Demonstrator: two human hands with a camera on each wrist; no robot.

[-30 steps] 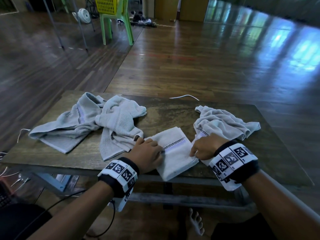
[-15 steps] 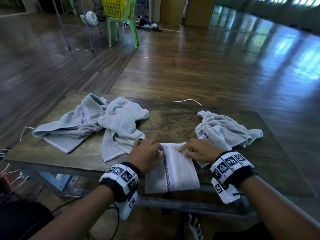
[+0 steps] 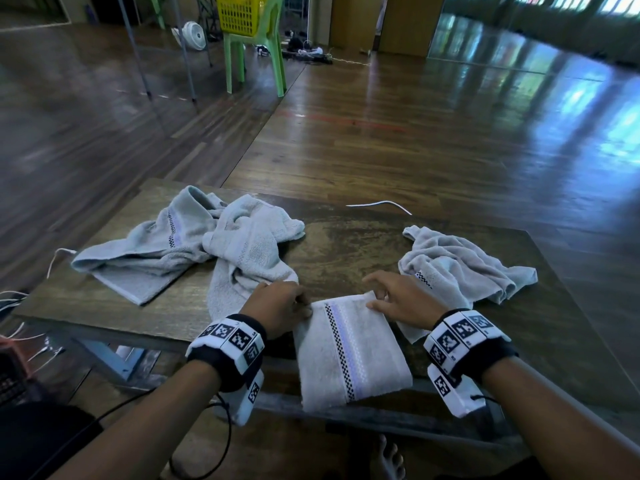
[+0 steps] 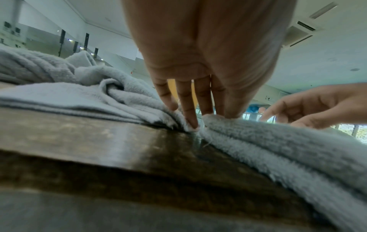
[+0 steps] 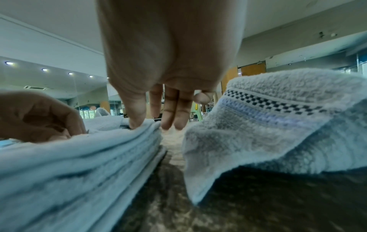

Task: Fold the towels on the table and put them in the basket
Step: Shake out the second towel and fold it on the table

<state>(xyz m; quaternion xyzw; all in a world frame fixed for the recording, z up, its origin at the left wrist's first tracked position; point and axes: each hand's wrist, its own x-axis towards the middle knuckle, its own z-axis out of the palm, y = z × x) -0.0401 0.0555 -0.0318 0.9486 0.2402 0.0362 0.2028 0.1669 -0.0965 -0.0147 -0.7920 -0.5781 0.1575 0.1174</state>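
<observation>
- Since the table point(image 3: 346, 244) carries only cloth, nothing here seems fragile; loose towels point(image 3: 194, 244) lie left and right.
- Folded towel point(image 3: 349, 348) sits at the near edge, overhanging; likely soft, light, floppy, so best taken under both sides.
- Left hand point(image 3: 280, 306): fingers nearly straight, tips on the left corner.
- Right hand point(image 3: 401, 299): thumb on the right corner, fingers relaxed.
- Head view alone shows the basket point(image 3: 242, 13); wrist views show stacked layers.
</observation>
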